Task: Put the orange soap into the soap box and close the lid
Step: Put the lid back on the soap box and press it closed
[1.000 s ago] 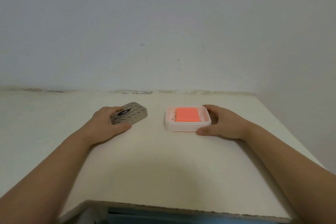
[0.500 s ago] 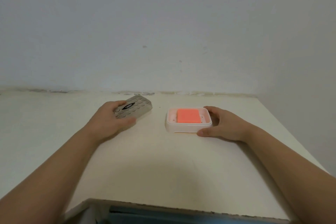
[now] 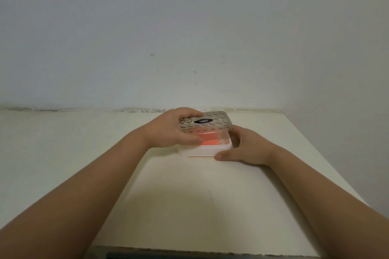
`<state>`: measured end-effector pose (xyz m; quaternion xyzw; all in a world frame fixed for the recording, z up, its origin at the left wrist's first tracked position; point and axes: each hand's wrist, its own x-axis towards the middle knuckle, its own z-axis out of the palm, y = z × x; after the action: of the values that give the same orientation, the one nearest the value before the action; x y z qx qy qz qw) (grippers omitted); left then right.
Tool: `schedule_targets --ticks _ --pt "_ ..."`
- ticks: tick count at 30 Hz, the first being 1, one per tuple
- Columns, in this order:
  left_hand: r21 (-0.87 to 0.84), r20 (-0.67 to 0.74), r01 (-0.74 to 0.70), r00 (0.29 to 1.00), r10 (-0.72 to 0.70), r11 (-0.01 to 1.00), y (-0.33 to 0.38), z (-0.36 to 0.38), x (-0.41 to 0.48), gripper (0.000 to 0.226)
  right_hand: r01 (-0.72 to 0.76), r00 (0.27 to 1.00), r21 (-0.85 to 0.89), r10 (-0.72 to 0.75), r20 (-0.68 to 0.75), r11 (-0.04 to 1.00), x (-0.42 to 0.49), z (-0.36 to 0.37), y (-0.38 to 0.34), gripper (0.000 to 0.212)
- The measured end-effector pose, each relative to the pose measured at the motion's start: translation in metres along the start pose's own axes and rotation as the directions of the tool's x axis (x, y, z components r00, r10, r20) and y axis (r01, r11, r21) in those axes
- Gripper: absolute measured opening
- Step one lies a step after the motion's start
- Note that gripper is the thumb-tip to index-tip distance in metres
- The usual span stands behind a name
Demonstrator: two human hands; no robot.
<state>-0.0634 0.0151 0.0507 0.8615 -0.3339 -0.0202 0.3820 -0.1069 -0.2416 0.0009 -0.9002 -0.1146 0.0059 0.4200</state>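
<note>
The white soap box [image 3: 207, 150] stands on the table near the back wall. The orange soap [image 3: 208, 139] lies inside it and shows through the lid's clear side. My left hand [image 3: 174, 130] grips the grey dimpled lid [image 3: 207, 123] by its left end and holds it over the box, slightly tilted, its front edge near the rim. My right hand [image 3: 247, 149] rests against the box's right side, thumb at the front corner, fingers behind.
The cream table [image 3: 189, 206] ends at a right edge close to the box and at a front edge near me. A plain white wall [image 3: 189, 38] rises just behind the box.
My left hand has carried the lid from the table's left side rightward and now holds it over the box. The right hand has stayed on the box.
</note>
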Motion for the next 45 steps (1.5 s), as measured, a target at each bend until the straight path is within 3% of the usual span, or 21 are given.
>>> schedule_targets --ticks 4,15,23,32,34,38,45 --pt "0.015 0.068 0.049 0.996 -0.05 0.999 -0.007 0.005 0.005 0.067 0.02 1.0 0.025 -0.02 -0.006 0.999 0.0 0.001 0.002 0.077" --pt "0.013 0.154 0.092 0.984 -0.092 0.996 -0.011 0.004 0.007 0.066 0.023 1.0 0.036 -0.023 -0.011 0.999 0.0 0.002 0.001 0.087" --pt "0.09 0.178 0.074 0.98 -0.089 0.993 -0.012 0.005 0.006 0.079 0.017 1.0 0.043 -0.017 0.003 0.999 0.001 0.002 0.002 0.09" --pt "0.046 0.188 0.085 0.978 -0.092 0.995 -0.018 0.005 0.004 0.075 0.013 1.0 0.039 -0.013 0.009 0.999 0.0 0.002 0.001 0.089" --pt "0.057 0.191 0.087 0.977 -0.097 0.995 -0.018 0.005 0.004 0.075 0.016 1.0 0.048 -0.017 0.011 0.999 -0.001 0.002 0.0 0.097" --pt "0.079 0.193 0.077 0.977 -0.091 0.994 -0.016 0.006 0.005 0.072 -0.02 1.0 0.002 0.02 0.007 1.0 -0.002 0.002 -0.001 0.132" --pt "0.108 0.188 0.049 0.98 -0.069 0.993 -0.014 0.006 0.005 0.073 0.003 1.0 0.015 -0.004 0.012 1.0 -0.003 0.003 -0.001 0.129"
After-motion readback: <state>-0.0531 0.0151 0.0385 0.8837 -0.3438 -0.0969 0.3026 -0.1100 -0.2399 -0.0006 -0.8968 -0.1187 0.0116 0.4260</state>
